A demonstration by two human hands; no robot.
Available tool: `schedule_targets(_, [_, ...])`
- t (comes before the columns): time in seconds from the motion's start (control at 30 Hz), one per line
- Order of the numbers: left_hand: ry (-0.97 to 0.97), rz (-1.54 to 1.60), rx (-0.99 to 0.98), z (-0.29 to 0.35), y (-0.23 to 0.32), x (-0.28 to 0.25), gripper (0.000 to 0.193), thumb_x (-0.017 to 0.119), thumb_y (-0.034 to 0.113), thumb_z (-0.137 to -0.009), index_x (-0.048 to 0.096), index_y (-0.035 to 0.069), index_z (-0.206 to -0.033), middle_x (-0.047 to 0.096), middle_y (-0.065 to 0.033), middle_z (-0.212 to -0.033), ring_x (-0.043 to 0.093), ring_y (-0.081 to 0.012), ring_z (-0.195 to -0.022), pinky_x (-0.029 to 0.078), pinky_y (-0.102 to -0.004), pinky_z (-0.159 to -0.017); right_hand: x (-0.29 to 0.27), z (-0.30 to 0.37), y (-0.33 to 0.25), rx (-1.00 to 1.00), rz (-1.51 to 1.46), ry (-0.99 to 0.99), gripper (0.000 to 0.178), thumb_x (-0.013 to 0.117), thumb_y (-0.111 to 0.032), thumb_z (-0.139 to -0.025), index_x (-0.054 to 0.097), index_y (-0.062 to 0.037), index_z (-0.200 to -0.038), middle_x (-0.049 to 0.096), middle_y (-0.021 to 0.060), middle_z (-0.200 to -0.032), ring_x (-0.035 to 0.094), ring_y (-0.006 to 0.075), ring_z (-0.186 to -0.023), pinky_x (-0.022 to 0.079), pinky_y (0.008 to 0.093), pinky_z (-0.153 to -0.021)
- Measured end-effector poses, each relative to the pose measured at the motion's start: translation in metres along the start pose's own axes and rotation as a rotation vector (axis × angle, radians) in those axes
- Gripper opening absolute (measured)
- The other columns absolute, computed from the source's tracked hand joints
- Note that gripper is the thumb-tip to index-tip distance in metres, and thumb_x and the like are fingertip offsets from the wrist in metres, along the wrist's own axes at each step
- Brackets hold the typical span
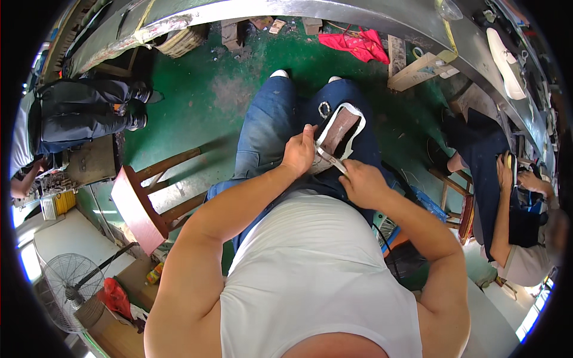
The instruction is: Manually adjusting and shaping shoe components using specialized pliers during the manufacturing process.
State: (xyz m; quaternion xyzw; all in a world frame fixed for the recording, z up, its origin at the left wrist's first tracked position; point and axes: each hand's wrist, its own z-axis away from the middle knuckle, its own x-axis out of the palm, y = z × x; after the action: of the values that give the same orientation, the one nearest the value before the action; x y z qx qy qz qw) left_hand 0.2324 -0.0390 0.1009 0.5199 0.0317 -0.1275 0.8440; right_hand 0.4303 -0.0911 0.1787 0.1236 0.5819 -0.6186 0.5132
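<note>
A shoe being made (340, 130) lies sole up on my thighs, its brown bottom showing and a white edge folded around it. My left hand (299, 150) is closed on the shoe's left side near its lower end, thumb raised. Fingers wrapped, my right hand (362, 182) grips the handle of metal pincers (328, 157). The head of the pincers meets the shoe's edge beside my left hand; whether the jaws bite on it is too small to tell. On my jeans beyond the shoe rests a small pale ring-shaped thing (324, 109).
A long bench (286, 8) curves across the far side, with a white shoe (505, 64) on its right part. A wooden stool (142, 209) stands at left. Co-workers are at both sides; the right one's hands (506, 173) hold something. Red cloth (358, 45) lies on the green floor.
</note>
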Motion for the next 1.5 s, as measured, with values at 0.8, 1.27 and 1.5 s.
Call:
schedule_targets(0.8, [-0.433, -0.951, 0.630, -0.003, 0.060, -0.021, 0.056, 0.053, 0.032, -0.099, 0.035, 0.027, -0.152, 0.030, -0.0296, -0.153, 0.068, -0.0457, -0.095, 0.059, -0.0465, -0.084, -0.044, 0.001, 0.033, 0.202, -0.381, 0.258, 0.029, 0.051, -0.025, -0.100, 0.057, 0.0008, -0.111, 0.065, 0.0272, -0.095, 0.062, 0.0467, -0.093, 0.048, 0.0495, -0.078])
schedule_targets(1.27, [-0.325, -0.420, 0.144, 0.019, 0.018, -0.035, 0.063, 0.055, 0.024, -0.100, 0.029, 0.000, -0.152, 0.055, -0.0287, -0.136, 0.052, -0.0347, -0.131, 0.038, -0.0359, -0.110, -0.027, -0.023, 0.039, 0.137, -0.086, 0.119, 0.041, 0.044, -0.038, -0.103, 0.054, 0.0015, -0.095, 0.064, 0.0275, -0.085, 0.063, 0.0470, -0.084, 0.049, 0.0528, -0.074])
schedule_targets(1.5, [-0.485, -0.441, 0.180, 0.020, 0.024, -0.047, 0.079, 0.069, 0.024, -0.091, 0.026, 0.005, -0.154, 0.052, -0.0281, -0.139, 0.052, -0.0369, -0.131, 0.039, -0.0384, -0.110, 0.004, -0.011, 0.012, 0.005, -0.056, 0.026, 0.038, 0.046, -0.036, -0.102, 0.057, -0.0007, -0.098, 0.066, 0.0254, -0.094, 0.063, 0.0448, -0.088, 0.049, 0.0522, -0.076])
